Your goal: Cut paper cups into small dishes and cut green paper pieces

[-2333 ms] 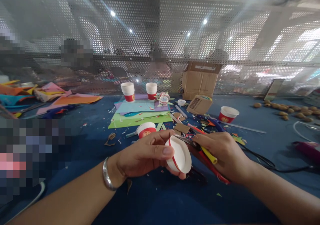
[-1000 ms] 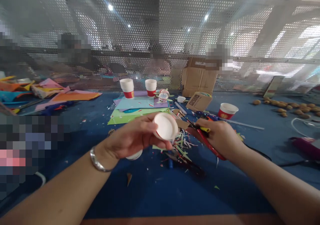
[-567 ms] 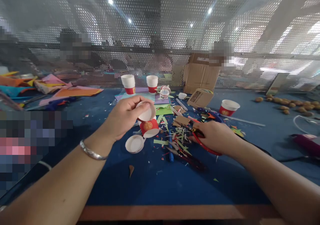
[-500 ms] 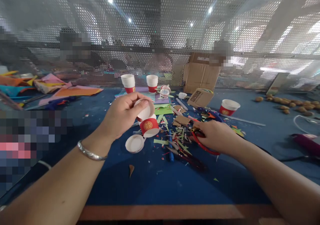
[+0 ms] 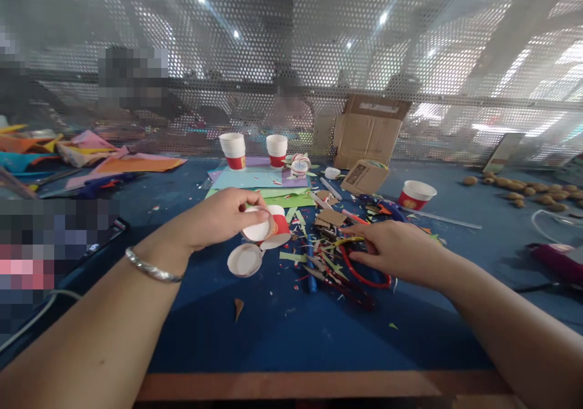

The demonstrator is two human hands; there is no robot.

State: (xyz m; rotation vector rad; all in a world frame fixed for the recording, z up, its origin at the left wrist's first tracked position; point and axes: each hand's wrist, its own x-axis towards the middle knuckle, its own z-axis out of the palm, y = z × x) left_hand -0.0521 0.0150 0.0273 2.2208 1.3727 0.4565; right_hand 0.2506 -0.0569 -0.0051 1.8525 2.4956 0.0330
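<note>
From here, my left hand (image 5: 221, 216) pinches a cut cup (image 5: 255, 226) before nested cups (image 5: 233, 152); my right hand (image 5: 395, 250) overhangs scissors (image 5: 370, 284), its grip unclear.

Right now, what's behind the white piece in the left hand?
Behind the white piece in the left hand, a red cup shows its right part. Its left part is covered; whatever else sits back there can't be seen.
</note>
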